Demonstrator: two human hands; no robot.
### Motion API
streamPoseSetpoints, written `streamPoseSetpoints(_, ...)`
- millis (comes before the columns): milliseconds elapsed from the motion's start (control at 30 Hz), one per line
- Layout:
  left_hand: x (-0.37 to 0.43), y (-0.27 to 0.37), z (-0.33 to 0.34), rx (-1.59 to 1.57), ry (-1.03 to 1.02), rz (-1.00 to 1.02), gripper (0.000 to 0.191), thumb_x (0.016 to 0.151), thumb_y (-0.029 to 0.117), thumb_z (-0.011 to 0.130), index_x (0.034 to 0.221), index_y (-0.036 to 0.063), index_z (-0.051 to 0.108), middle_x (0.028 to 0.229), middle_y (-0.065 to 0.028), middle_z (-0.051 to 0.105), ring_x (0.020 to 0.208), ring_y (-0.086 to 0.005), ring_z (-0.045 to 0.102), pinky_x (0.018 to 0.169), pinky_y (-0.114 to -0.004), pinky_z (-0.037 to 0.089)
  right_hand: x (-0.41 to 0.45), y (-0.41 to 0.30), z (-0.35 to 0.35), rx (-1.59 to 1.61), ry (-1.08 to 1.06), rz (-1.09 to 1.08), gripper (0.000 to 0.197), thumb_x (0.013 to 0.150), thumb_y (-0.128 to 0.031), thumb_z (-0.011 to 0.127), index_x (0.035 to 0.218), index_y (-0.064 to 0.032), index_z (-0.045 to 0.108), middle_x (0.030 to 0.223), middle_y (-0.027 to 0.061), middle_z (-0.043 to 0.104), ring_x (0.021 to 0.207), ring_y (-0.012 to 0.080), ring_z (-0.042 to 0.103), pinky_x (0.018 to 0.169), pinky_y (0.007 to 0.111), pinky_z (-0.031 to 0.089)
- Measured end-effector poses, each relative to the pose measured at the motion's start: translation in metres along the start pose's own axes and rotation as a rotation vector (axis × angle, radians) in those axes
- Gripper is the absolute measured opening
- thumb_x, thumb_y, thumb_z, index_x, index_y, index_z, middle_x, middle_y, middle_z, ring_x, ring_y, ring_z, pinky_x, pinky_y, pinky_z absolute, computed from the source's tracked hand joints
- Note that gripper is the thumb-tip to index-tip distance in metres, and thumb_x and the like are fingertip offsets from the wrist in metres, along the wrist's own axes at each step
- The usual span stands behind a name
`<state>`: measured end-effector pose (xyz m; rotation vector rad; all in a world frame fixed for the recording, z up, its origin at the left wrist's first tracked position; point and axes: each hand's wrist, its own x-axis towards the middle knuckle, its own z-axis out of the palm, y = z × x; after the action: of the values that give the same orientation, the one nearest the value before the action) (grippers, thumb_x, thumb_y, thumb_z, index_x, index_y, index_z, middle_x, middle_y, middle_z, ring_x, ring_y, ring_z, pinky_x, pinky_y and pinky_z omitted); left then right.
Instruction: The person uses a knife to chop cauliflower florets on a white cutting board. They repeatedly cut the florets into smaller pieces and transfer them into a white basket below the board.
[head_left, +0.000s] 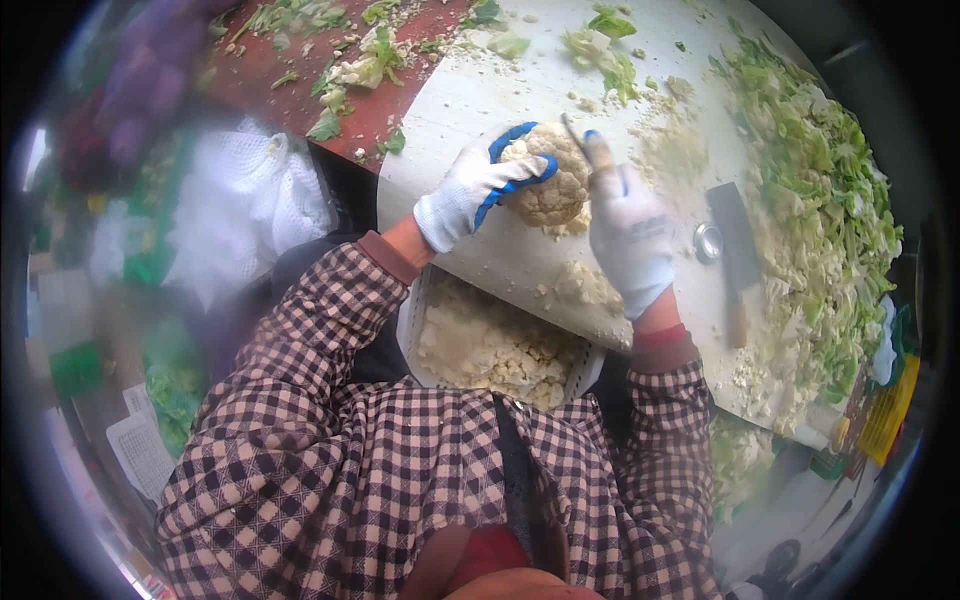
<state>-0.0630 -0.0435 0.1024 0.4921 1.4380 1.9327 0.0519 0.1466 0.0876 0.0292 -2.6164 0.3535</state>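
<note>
A head of cauliflower (551, 184) is gripped by my left hand (480, 180), which wears a white glove with a blue coated palm. My right hand (630, 217), in a similar glove, is shut on a small knife (574, 133). The thin blade lies against the upper right side of the head. Most of the knife's handle is hidden in my fist. Loose cauliflower florets (585, 283) lie on the white tabletop (480, 259) below my hands. A white plastic basket (409, 322) of cut florets stands under the table edge, before my body.
A cleaver (731, 232) with a wooden handle and a small round metal object (707, 243) lie right of my right hand. Beyond them is a long heap of cauliflower leaves (817, 210). Leaf scraps litter a red surface (390, 97). White mesh sacks (262, 187) sit at left.
</note>
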Motion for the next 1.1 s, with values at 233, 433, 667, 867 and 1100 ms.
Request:
streamPoseSetpoints(233,0.006,-0.019,-0.023,-0.056,-0.013,0.016,0.056,0.103,0.023,0.064,0.149,-0.0002,0.044,0.129,-0.0078,0.063,0.112,-0.0151,0.064,0.095,-0.030,0.054,-0.004,0.026,0.018,0.027,0.143,0.160,0.057,0.097,-0.006,0.049,0.152,-0.0164,0.048,0.091,0.0136,0.066,0.067,0.0249,0.064,0.064,0.038,0.056)
streamPoseSetpoints(433,0.017,-0.016,-0.043,-0.192,0.053,-0.127,0.049,0.103,0.024,0.064,0.144,0.0034,0.048,0.132,-0.0105,0.062,0.115,-0.0233,0.065,0.099,-0.035,0.055,-0.004,0.000,0.030,1.290,-0.153,0.875,0.050,0.105,-0.016,0.043,0.155,-0.0170,0.046,0.098,0.0106,0.065,0.056,0.0079,0.051,0.052,0.024,0.051)
streamPoseSetpoints(667,0.000,0.019,-0.047,0.163,-0.332,-0.108,0.054,0.090,0.008,0.074,0.139,-0.0030,0.056,0.127,-0.0139,0.067,0.117,-0.0223,0.064,0.105,-0.035,0.051,0.005,-0.015,0.032,1.232,-0.194,0.648,0.048,0.108,-0.022,0.047,0.154,-0.0093,0.045,0.106,0.0074,0.066,0.070,0.0105,0.055,0.062,0.023,0.050)
streamPoseSetpoints(867,-0.042,0.020,-0.002,0.857,-0.105,-0.054,0.115,0.060,0.035,0.095,0.155,0.0041,0.038,0.132,-0.0229,0.063,0.122,-0.0309,0.062,0.103,-0.037,0.050,-0.034,-0.036,0.030,0.703,-0.103,0.305,0.049,0.110,-0.018,0.042,0.156,-0.0007,0.038,0.151,0.0162,0.052,0.136,0.0249,0.052,0.112,0.036,0.043)
streamPoseSetpoints(1100,-0.087,-0.032,0.016,0.249,0.134,-0.091,0.088,0.075,0.022,0.089,0.149,0.0036,0.046,0.131,-0.0163,0.064,0.119,-0.0246,0.062,0.100,-0.035,0.051,-0.060,0.014,-0.020,1.259,-0.234,0.799,0.047,0.107,-0.030,0.048,0.148,-0.0077,0.046,0.116,0.0097,0.061,0.101,0.0167,0.058,0.084,0.032,0.048)
